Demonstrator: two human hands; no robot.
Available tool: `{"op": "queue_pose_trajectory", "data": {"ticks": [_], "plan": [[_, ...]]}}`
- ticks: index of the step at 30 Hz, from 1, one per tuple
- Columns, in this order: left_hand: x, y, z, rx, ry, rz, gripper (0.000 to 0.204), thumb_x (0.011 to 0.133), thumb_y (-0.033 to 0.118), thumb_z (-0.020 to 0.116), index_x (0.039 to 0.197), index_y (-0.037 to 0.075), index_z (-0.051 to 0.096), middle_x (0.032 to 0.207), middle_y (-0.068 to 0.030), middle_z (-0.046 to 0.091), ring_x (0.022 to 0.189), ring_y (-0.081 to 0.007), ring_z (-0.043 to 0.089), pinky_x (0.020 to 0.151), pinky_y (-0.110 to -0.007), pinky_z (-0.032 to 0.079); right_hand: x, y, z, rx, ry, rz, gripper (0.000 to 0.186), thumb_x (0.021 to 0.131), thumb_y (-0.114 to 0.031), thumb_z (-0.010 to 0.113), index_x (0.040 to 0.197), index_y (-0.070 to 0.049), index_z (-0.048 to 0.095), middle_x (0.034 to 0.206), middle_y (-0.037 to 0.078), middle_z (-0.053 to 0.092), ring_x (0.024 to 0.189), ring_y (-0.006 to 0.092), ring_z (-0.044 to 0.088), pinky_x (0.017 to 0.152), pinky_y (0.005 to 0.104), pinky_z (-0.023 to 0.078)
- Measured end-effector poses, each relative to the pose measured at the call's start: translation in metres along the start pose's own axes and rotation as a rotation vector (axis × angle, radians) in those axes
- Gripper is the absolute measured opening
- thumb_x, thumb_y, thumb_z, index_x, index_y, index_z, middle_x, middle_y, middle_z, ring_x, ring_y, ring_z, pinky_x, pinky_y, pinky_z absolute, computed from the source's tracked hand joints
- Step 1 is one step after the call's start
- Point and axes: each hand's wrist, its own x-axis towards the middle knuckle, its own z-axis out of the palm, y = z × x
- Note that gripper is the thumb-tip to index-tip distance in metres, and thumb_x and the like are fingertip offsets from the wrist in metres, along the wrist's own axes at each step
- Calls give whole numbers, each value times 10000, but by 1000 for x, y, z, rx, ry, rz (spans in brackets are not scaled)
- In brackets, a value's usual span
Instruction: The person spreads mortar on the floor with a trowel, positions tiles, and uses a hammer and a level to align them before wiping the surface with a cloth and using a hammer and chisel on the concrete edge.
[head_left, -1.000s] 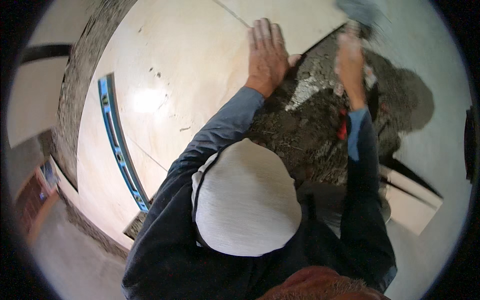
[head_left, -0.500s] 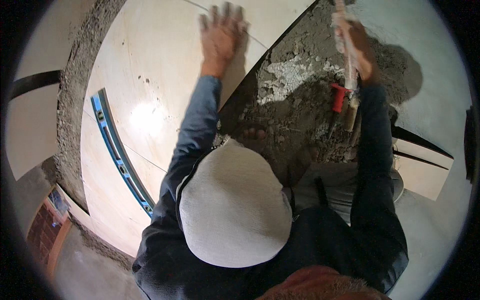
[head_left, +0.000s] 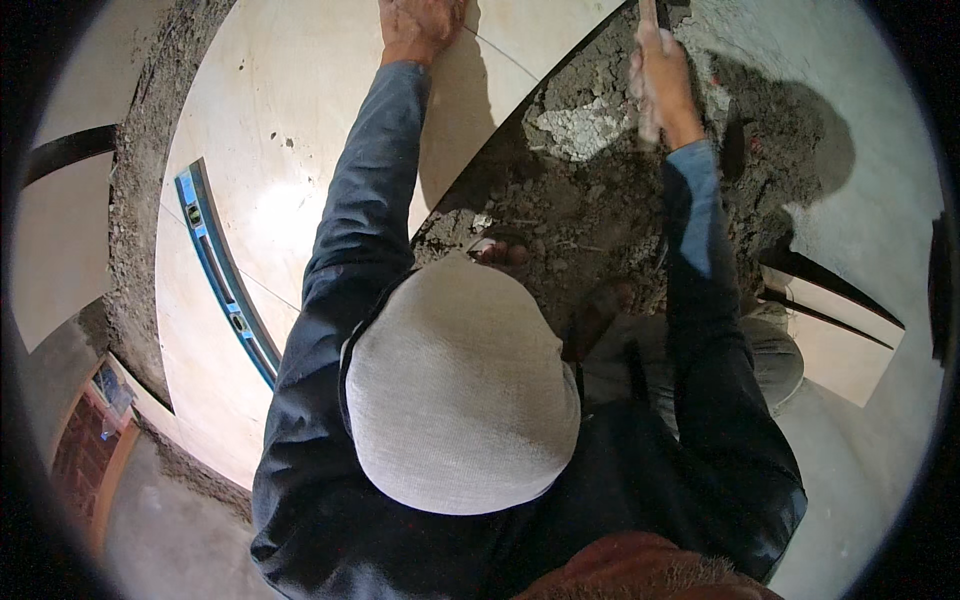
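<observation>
A: Head view. Left hand (head_left: 418,25) flat, fingers spread, on laid tile (head_left: 290,130); right hand (head_left: 662,85) clenched around tool handle (head_left: 648,70) over mortar bed (head_left: 590,200).

B: Progress? Tiles beside blue level (head_left: 222,268) laid; mortar bed not yet covered.

Bright overhead light; glare on tile (head_left: 290,200); hard shadows; fisheye-bent edges

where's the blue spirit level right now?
Head view, person's left: the long blue spirit level lies flat on the pale beige floor tile, near its edge by the strip of grey mortar, apart from the left hand pressed on the tile.
</observation>
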Motion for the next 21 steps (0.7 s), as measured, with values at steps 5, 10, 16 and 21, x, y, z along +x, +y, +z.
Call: {"op": "queue_pose_trajectory", "data": {"ticks": [5,10,16,21], "plan": [[1,-7,-3,53,7,-26,712,974,475,424,1465,-31,322,1529,-247,305,1430,-411,253,1173,-534,168,-14,-14,22,46,104,-186,518,1007,-493,439,1220,-22,465,694,11,462,478,103,448,420,264,409],[-2,-1,9,38,62,4,697,993,518,340,1462,2,358,1535,-226,306,1432,-397,262,1175,-527,167,-11,-7,23,-290,286,-33,659,984,-444,508,1453,-4,361,1297,200,557,1037,270,617,794,410,522],[-8,-1,-13,-5,76,-55,662,974,416,394,1414,-79,373,1476,-288,345,1398,-428,297,1170,-513,200,17,-92,44,-458,225,-490,623,994,-410,500,1400,44,367,1186,272,594,1063,411,601,904,444,471],[-6,18,-16,-84,75,-79,663,953,375,419,1399,-114,366,1477,-306,324,1404,-437,272,1169,-509,203,117,-63,17,-688,177,-188,567,996,-371,502,1384,21,365,1027,220,644,846,357,652,712,434,529]]}}
